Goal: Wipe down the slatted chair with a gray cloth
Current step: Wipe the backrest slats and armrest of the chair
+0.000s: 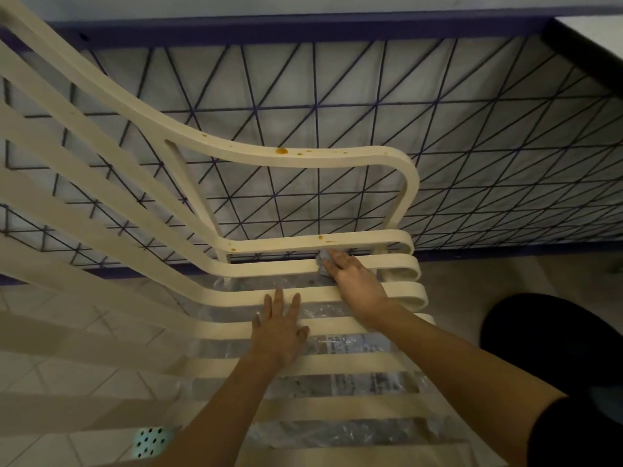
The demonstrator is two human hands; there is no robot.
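A cream slatted chair (141, 210) fills the view, its curved slats running from the upper left down to the seat. Brown stains dot the armrest (283, 151) and the top seat slat. My right hand (354, 281) presses a small gray cloth (323, 262) against the second seat slat near its right end; most of the cloth is hidden under the fingers. My left hand (279, 326) lies flat with straight fingers on the seat slats a little nearer to me.
Clear plastic sheeting (340, 433) shows under the seat slats. Behind the chair hangs a white panel with a dark blue line grid (438, 129). A dark round object (556, 342) sits at the right, a white table edge (593, 32) at top right, tiled floor at left.
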